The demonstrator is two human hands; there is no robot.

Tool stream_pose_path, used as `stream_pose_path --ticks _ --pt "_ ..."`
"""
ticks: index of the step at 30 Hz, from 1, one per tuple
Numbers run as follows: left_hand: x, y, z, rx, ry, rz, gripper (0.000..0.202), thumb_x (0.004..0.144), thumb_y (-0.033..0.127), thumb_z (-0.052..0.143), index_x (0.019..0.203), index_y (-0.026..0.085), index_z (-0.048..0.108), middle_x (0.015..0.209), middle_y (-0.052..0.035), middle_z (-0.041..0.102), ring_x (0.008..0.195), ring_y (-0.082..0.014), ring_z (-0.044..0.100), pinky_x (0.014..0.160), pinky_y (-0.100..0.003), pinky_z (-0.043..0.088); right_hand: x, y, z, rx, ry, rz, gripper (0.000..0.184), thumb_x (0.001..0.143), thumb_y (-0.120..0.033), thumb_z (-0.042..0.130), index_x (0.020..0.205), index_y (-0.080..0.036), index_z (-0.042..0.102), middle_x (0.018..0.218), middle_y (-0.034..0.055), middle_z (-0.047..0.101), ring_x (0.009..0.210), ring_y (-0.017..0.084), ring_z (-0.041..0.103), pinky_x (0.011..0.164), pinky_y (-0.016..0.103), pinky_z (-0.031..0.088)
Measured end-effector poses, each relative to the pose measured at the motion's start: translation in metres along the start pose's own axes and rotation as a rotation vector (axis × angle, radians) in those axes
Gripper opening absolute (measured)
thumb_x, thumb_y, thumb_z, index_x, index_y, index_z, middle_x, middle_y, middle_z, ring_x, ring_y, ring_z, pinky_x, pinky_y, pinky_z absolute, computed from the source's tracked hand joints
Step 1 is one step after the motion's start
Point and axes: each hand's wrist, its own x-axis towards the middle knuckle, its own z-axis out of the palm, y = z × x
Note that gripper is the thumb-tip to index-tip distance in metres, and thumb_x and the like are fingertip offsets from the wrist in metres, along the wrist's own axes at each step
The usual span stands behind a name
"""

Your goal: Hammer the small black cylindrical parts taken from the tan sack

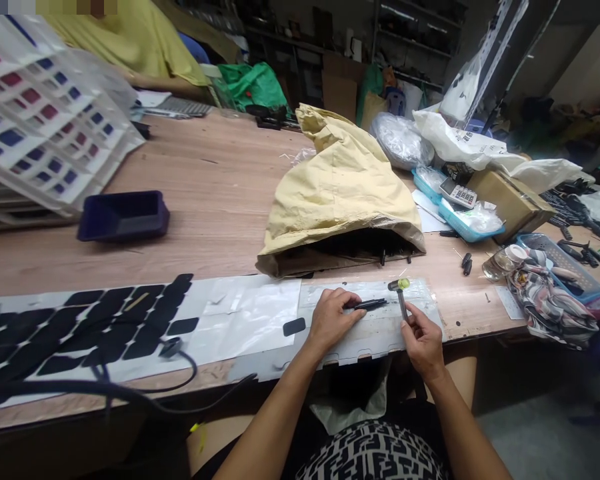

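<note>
My left hand [333,319] pinches a thin black part [373,304] and holds it flat on a clear plastic sheet [375,330] at the table's near edge. My right hand [423,341] grips the handle of a small hammer [400,292], whose yellow-tipped head hovers just right of the black part. A small black pad [294,327] lies to the left of my left hand.
A tan paper sack [337,193] lies open behind my hands with black parts spilling out. Black pads on white backing [95,327] and a cable [130,390] are at left, a dark blue tray [123,215] beyond. Baskets, a calculator [459,195] and a box are at right.
</note>
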Motion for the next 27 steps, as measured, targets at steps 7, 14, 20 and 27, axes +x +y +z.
stream_pose_path --ticks 7,14,20,27 --pt "0.0 -0.001 0.001 -0.005 0.015 0.007 0.012 0.075 0.024 0.073 0.087 0.025 0.073 0.086 -0.0014 0.069 0.095 -0.0243 0.054 0.085 -0.037 0.046 -0.01 -0.026 0.001 -0.031 -0.121 -0.15 0.039 0.089 -0.019 0.058 0.126 -0.014 0.069 0.074 0.0029 0.065 0.057 0.013 0.057 0.053 0.024 0.05" --pt "0.0 0.0 0.004 0.011 0.036 -0.005 0.012 0.074 0.024 0.073 0.086 0.026 0.074 0.084 -0.0011 0.068 0.095 -0.0249 0.054 0.085 -0.037 0.045 -0.011 -0.034 0.007 -0.133 -0.15 -0.326 0.043 0.088 -0.015 0.056 0.13 -0.017 0.067 0.097 0.0107 0.077 0.081 0.023 0.072 0.077 0.035 0.061" --pt "0.001 0.001 0.005 0.031 0.048 0.011 0.009 0.075 0.022 0.073 0.084 0.025 0.073 0.083 -0.0016 0.068 0.093 -0.0244 0.054 0.084 -0.036 0.044 -0.01 -0.031 0.009 -0.169 -0.158 -0.345 0.044 0.088 -0.013 0.055 0.13 -0.019 0.068 0.106 0.011 0.078 0.093 0.025 0.075 0.086 0.036 0.061" --pt "0.001 0.003 0.004 0.045 0.041 -0.003 0.009 0.074 0.022 0.074 0.083 0.024 0.072 0.084 -0.0017 0.068 0.093 -0.0249 0.054 0.082 -0.036 0.044 -0.009 -0.034 0.001 -0.156 -0.125 -0.316 0.044 0.089 -0.014 0.056 0.13 -0.02 0.068 0.106 0.0106 0.077 0.089 0.024 0.075 0.083 0.036 0.062"
